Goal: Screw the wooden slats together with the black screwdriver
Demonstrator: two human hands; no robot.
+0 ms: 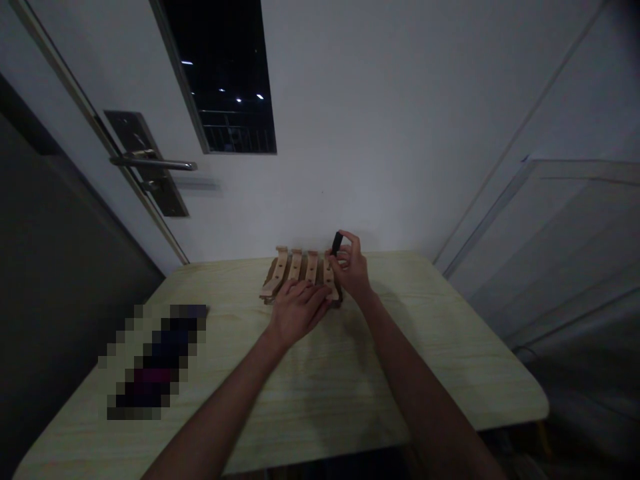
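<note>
A small wooden slatted piece [295, 264] stands near the table's back edge, made of several pale curved slats with dark holes. My left hand [299, 308] lies palm down across its front ends, fingers stretched out flat and touching it. At the right end, my right hand [354, 267] pinches a short black-handled tool [337, 243], held tilted over the rightmost slat. The tool's lower end is too dark and small to make out, so I cannot tell whether it enters a hole.
All this is on a pale wood-grain table [240, 427] pushed up to a white door [350, 167]. The door has a metal handle [160, 163] and a dark window [225, 73]. A pixelated dark object [160, 360] lies at the table's left side.
</note>
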